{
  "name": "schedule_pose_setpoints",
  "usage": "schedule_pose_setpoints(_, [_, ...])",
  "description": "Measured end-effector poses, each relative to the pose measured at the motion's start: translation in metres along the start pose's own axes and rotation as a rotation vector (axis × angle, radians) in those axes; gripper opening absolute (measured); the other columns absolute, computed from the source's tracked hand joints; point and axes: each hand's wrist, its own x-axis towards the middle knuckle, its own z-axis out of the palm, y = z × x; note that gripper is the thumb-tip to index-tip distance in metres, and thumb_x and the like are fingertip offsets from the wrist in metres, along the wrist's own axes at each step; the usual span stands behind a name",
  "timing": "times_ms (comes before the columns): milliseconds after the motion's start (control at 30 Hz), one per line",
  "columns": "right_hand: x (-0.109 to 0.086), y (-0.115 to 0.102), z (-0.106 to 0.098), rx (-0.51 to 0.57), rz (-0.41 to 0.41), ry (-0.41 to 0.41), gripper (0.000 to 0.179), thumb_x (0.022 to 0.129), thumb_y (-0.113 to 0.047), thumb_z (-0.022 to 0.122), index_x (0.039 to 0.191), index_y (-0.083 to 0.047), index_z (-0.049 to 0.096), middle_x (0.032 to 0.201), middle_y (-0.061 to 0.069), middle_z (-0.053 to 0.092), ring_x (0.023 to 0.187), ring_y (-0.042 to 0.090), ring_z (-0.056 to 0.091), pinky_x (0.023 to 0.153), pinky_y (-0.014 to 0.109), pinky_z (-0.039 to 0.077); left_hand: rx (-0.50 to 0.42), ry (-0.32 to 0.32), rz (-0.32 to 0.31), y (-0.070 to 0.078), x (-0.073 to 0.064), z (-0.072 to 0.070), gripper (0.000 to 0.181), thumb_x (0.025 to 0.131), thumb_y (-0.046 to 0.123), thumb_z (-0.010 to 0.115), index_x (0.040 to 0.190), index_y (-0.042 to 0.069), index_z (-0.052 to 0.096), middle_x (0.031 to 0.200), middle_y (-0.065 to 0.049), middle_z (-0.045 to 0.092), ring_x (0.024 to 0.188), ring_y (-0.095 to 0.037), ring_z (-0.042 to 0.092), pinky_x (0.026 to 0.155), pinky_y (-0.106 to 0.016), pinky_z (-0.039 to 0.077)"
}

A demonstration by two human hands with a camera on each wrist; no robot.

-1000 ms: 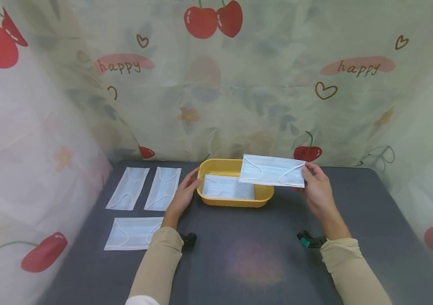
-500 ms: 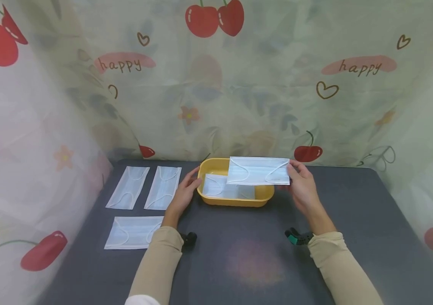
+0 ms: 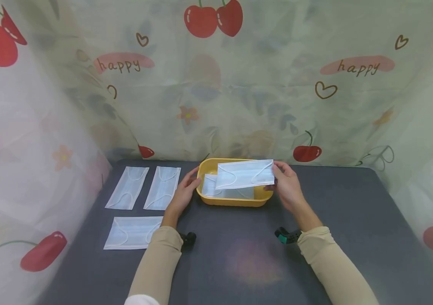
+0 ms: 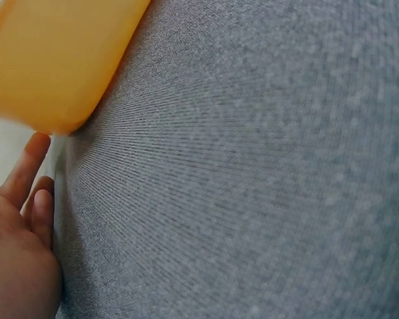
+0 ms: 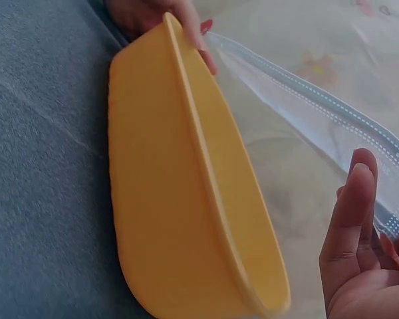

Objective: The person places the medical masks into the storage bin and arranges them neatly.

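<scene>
My right hand (image 3: 289, 186) pinches the right end of a pale blue face mask (image 3: 244, 174) and holds it over a yellow plastic basin (image 3: 235, 203). From the right wrist view the mask (image 5: 319, 109) slants above the basin's rim, seen nearly edge-on. My left hand (image 3: 182, 197) grips the basin's left end, its thumb over the rim; the right wrist view also has this hand (image 5: 186, 26) at the far end. Another mask (image 3: 209, 190) lies flat in the basin, partly covered by the held one. The left wrist view catches fingers (image 4: 30, 166) beside the basin wall (image 4: 60, 66).
Left of the basin, two masks (image 3: 127, 188) (image 3: 162, 188) lie lengthwise on the dark grey table (image 3: 231, 241). A third mask (image 3: 132, 233) lies crosswise nearer the front, partly behind the left forearm. A cherry-printed curtain (image 3: 216, 106) rises right behind the table.
My right hand has moved left with the mask, bringing it from the basin's right side to over its middle and slightly lower. The left hand and basin have stayed in place.
</scene>
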Motion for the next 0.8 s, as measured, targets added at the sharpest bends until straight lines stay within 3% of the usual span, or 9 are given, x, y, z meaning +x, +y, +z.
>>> schedule_pose_setpoints(133, [0.002, 0.001, 0.01, -0.011, 0.019, -0.014, 0.045, 0.111, -0.031, 0.04, 0.15, -0.008, 0.037, 0.123, 0.01, 0.058, 0.08, 0.01, 0.067, 0.07, 0.026, 0.059, 0.002, 0.003, 0.0, 0.001, 0.0, 0.0, 0.048, 0.102, 0.049, 0.055, 0.149, 0.048, 0.043, 0.151, -0.005, 0.051, 0.147, -0.029, 0.043, 0.124, -0.056, 0.028])
schedule_pose_setpoints(800, [0.013, 0.014, 0.044, -0.002, 0.019, -0.05, 0.041, 0.111, -0.028, 0.042, 0.146, -0.007, 0.043, 0.107, 0.008, 0.061, 0.07, 0.011, 0.069, 0.064, 0.025, 0.059, 0.01, 0.009, 0.005, 0.0, 0.0, 0.0, 0.048, 0.101, 0.051, 0.056, 0.148, 0.049, 0.043, 0.151, -0.004, 0.051, 0.146, -0.028, 0.043, 0.124, -0.056, 0.029])
